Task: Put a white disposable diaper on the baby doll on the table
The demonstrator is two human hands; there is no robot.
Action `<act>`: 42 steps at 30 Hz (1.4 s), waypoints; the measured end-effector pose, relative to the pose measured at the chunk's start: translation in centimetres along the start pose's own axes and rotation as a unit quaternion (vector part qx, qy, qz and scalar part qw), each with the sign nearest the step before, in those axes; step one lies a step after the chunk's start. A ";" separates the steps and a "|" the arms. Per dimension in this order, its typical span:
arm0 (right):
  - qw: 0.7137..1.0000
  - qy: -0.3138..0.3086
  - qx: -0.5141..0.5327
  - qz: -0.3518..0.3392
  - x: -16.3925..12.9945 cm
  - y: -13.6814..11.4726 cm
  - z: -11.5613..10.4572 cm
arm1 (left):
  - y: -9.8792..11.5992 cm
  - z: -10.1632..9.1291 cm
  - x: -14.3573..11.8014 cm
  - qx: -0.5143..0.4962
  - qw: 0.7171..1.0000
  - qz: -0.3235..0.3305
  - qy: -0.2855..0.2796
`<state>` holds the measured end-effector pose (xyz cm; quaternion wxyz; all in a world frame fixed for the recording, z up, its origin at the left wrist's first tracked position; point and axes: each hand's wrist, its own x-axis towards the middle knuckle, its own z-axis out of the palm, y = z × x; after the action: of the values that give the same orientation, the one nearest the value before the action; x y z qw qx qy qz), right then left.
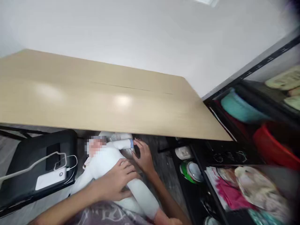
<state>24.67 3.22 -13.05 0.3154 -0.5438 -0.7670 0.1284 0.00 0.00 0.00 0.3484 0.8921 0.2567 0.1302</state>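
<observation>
Across my lap lies what looks like a baby doll, dressed in a white long-sleeved suit with a blue cuff. Its head is blurred out, and its bare feet point toward the lower right. My left hand is closed around the lower body near the hip, fingers on top and thumb underneath. At the end of the outstretched sleeve, my right hand has its fingers and thumb at the small hand beside the cuff. The exact contact there is partly hidden.
A wooden tabletop spans the view just ahead. On a black stool at left rests a white power bank with a cable. Black shelving at right holds a teal basin, a red basin, cloths and tins.
</observation>
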 end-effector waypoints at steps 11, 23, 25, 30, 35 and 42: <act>0.962 -0.266 0.027 -0.052 10.3 -6.0 -0.4 | -6.3 1.6 -12.0 -0.008 0.880 -0.206 0.428; 0.965 -0.214 0.080 -0.129 10.9 -11.7 -7.8 | -7.9 9.2 -20.5 -0.136 0.797 -0.408 0.423; 0.972 -0.188 0.080 -0.114 10.1 -11.9 -10.7 | -6.7 6.9 -20.1 -0.126 0.817 -0.386 0.411; 0.992 -0.116 0.058 0.003 9.5 -9.5 -15.0 | -6.6 -2.9 -15.4 0.017 0.887 -0.292 0.357; 0.997 -0.056 0.011 0.051 11.9 -3.1 -13.2 | -9.2 -11.5 -5.9 0.093 0.923 -0.218 0.302; 0.983 0.007 -0.177 0.038 15.9 3.9 -10.7 | -15.4 -17.5 3.2 0.217 0.911 -0.249 0.249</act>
<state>30.95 17.63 -1.42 0.2146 -0.6207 -0.7541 -0.0014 -10.20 21.06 2.20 0.0922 0.7916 0.5706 0.1982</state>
